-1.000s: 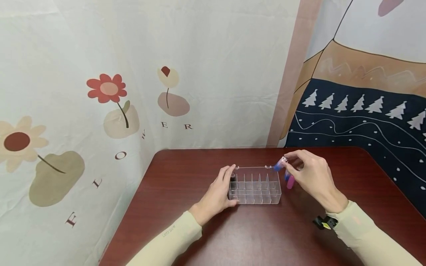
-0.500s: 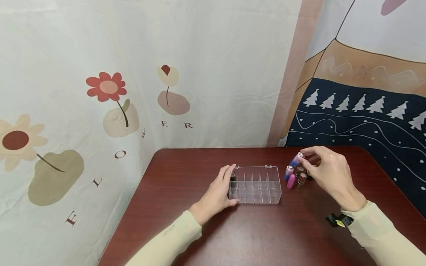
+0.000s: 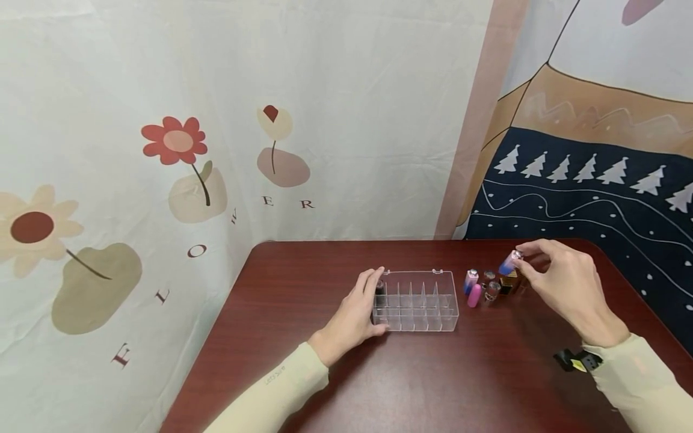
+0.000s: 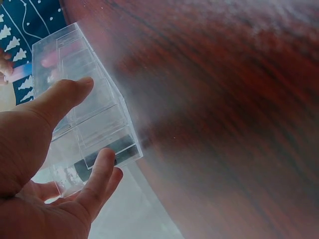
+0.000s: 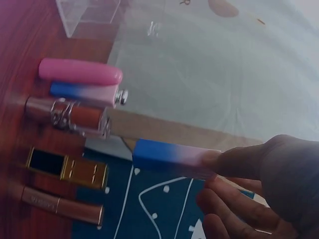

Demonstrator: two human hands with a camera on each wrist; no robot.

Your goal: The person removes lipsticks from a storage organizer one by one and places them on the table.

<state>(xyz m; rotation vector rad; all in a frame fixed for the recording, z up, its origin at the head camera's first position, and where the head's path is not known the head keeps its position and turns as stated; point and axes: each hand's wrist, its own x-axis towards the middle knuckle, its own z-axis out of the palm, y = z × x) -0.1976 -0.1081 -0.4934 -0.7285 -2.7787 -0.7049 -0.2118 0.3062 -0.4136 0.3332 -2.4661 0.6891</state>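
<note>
My left hand [image 3: 346,316] grips the left end of a clear divided lipstick organizer [image 3: 415,328], thumb at the front and fingers at the back. In the left wrist view a dark tube [image 4: 122,144] stands in the end compartment. My right hand [image 3: 568,285] pinches the top of a blue-to-pink lipstick [image 5: 172,157] between thumb and fingertips. That lipstick is tilted and held above the group of standing tubes, right of the organizer. The right wrist view shows it apart from those tubes.
Right of the organizer stand a pink tube [image 3: 474,296], a matching blue-and-pink lipstick [image 3: 470,281], lip gloss tubes [image 3: 492,291], a gold-and-black lipstick [image 5: 75,167] and a rose-brown tube [image 5: 65,204]. A printed cloth [image 3: 352,120] hangs behind the brown table [image 3: 411,379].
My right hand has carried the blue-to-pink lipstick rightward, from near the organizer's back right corner to above the right-hand tubes. My left hand and the organizer have stayed put.
</note>
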